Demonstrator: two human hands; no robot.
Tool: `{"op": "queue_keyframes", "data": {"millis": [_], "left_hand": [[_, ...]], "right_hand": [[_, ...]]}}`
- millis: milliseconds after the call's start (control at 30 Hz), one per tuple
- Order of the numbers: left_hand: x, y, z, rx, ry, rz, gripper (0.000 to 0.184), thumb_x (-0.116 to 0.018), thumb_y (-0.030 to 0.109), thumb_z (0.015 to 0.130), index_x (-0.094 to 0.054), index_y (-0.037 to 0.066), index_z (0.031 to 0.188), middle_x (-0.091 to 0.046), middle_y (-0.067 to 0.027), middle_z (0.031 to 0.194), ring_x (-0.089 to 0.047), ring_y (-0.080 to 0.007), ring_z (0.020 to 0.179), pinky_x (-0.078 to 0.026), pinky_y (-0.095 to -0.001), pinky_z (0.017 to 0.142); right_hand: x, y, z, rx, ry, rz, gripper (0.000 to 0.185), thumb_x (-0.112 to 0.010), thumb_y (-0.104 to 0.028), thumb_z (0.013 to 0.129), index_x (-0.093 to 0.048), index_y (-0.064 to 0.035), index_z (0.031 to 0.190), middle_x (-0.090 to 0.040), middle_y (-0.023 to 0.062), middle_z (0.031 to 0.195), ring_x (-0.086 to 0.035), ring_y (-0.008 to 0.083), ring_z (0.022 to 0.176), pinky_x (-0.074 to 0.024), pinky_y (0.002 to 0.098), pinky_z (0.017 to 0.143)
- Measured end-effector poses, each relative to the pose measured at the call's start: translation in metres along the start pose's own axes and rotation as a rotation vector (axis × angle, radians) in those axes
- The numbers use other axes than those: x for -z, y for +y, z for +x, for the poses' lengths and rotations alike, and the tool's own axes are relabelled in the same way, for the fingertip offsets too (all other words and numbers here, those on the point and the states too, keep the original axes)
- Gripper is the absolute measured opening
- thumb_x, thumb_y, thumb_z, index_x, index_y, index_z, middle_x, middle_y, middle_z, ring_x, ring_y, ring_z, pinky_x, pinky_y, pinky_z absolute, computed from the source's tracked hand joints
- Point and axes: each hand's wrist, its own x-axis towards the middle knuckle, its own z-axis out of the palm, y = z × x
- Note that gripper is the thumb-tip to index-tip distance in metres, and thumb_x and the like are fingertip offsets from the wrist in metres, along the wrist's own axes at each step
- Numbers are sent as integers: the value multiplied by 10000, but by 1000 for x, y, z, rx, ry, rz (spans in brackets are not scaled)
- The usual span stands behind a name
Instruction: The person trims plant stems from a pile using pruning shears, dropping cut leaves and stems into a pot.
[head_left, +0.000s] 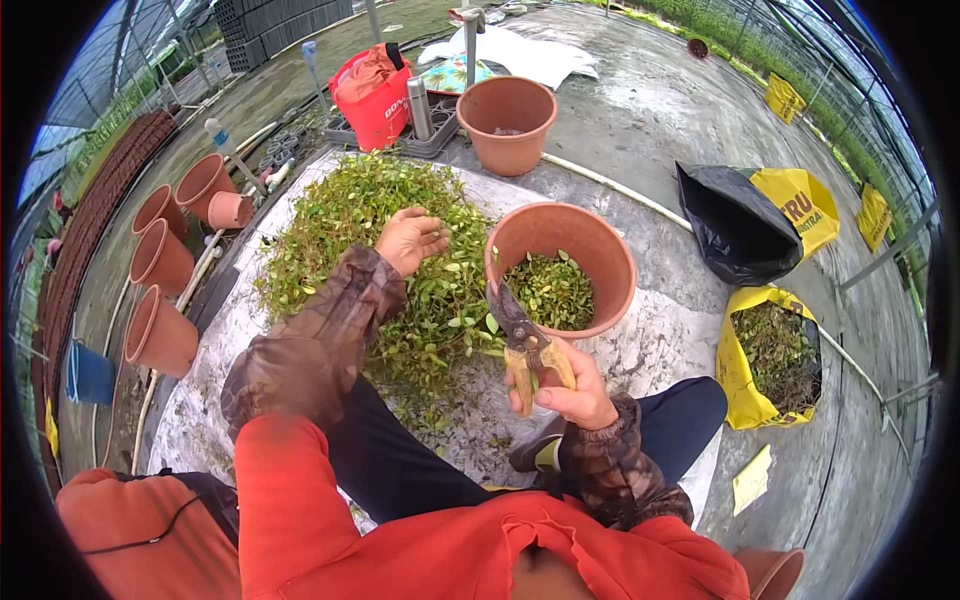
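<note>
My right hand (578, 388) is wrapped round the handles of a pair of pruning shears (525, 345), whose dark blades point up beside the near left rim of a terracotta pot (615, 250). Green leafy cuttings (548, 290) lie inside that pot. Over the big heap of leafy stems (430, 310) is my left hand (410, 242), its fingers bent to the right; whether they hold a stem is unclear. The heap rests on a pale, dirty sheet (660, 345).
Another terracotta pot (507, 125) stands beyond, by a red bag (372, 105) and a metal flask (419, 108). Several pots (162, 335) and a blue bucket (88, 372) are at left. At right are a black bag (735, 225) and a yellow sack (740, 370) of plant debris.
</note>
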Motion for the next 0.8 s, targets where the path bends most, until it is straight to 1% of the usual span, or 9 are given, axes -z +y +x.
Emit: {"op": "queue_keyframes", "data": {"millis": [67,167,300,400,533,567,667,700,800], "left_hand": [[2,11,6,-17,13,-48,471,-607,-54,804,-353,46,1188,-553,-137,975,-614,-278,800,-546,-394,688],[-6,45,-7,-91,-49,-87,376,-596,-48,816,-422,53,1133,-572,-125,921,-596,-222,760,-529,-346,646],[-17,81,-50,-334,-193,-158,345,-586,-28,832,-454,72,1134,-594,-135,923,-585,-183,742,-506,-314,623],[-16,87,-66,-376,-178,-108,364,-577,-22,840,-449,88,1162,-603,-144,948,-581,-181,735,-498,-304,618],[50,64,-22,78,10,-45,264,-591,1,839,-456,91,1048,-593,-137,920,-555,-157,694,-465,-290,555],[55,60,-22,28,88,9,219,-598,18,842,-453,97,987,-587,-138,903,-537,-144,659,-447,-279,523],[88,60,-5,50,65,98,316,-611,62,855,-412,107,1097,-549,-170,1018,-489,-125,631,-444,-236,525],[79,61,-15,38,139,93,298,-609,86,864,-434,104,1105,-566,-154,1008,-477,-114,620,-414,-221,511],[69,76,-32,0,126,15,219,-637,99,850,-473,111,994,-606,-135,930,-503,-112,618,-419,-254,499]], "right_hand": [[2,7,0,-44,21,-87,653,-672,-109,780,-362,21,1340,-587,157,1040,-632,232,808,-504,349,710],[0,23,4,-48,26,-41,569,-671,-86,815,-405,6,1310,-592,100,1042,-621,170,817,-503,300,709],[-3,43,10,-35,22,109,525,-630,-85,837,-402,6,1301,-590,111,1029,-621,181,808,-507,310,706],[-7,50,16,-61,52,208,494,-602,-86,848,-405,6,1291,-588,120,1014,-621,188,801,-509,318,700],[-12,59,18,-173,48,214,462,-588,-77,850,-419,0,1273,-588,115,997,-621,186,792,-506,318,687],[-13,65,16,-194,33,206,454,-588,-72,849,-425,-3,1267,-588,110,994,-621,183,789,-504,316,683],[-15,82,10,-270,-21,117,440,-598,-66,850,-440,-15,1258,-585,86,984,-620,164,775,-498,297,675],[-16,84,10,-290,-39,77,434,-608,-61,849,-451,-20,1251,-579,65,972,-616,144,764,-489,275,657],[-20,87,11,-321,-95,33,519,-642,-119,838,-422,-7,1294,-581,101,1014,-621,184,797,-498,306,695]]}}
